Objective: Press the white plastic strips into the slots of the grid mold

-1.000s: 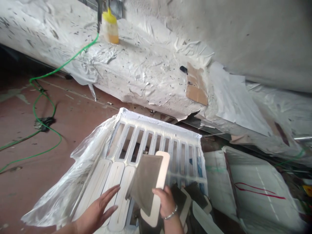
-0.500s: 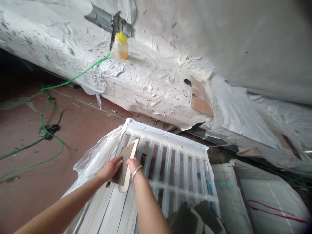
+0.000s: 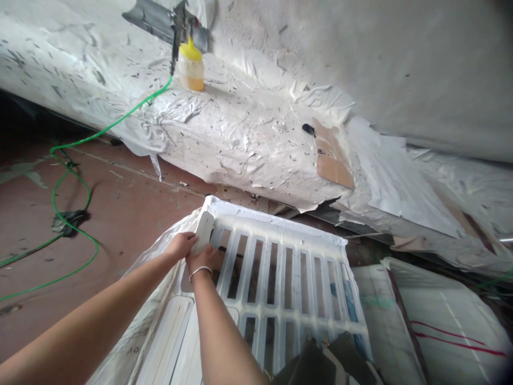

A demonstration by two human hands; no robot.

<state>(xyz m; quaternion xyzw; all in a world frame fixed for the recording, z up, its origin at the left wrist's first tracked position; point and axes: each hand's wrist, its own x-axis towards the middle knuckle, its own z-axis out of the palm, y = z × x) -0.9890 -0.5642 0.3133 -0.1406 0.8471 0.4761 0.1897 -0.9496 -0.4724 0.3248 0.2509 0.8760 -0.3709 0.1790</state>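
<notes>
My left hand (image 3: 182,247) and my right hand (image 3: 202,259) are close together at the left side of a white slatted plastic rack (image 3: 276,272). Between them is a flat, pale grey strip (image 3: 205,227) with a rounded end, lying along the rack's left edge. The left fingers grip its left side. My right hand, with a silver bangle at the wrist, closes on its right side; some fingers are hidden. Nearer to me, long white strips (image 3: 170,331) with rounded ends lie side by side on the rack.
Dark flat pieces (image 3: 316,361) with pale edges sit at the rack's near right. A spray gun (image 3: 178,27) with a yellow-lidded cup (image 3: 191,67) stands on the covered ledge, fed by a green hose (image 3: 116,128). Cardboard (image 3: 331,155) lies there too. A wrapped bundle (image 3: 449,321) is at right.
Both hands have moved left with the piece, from over the slats to the rack's left edge. Its dark, cream-edged face no longer shows; a pale surface does.
</notes>
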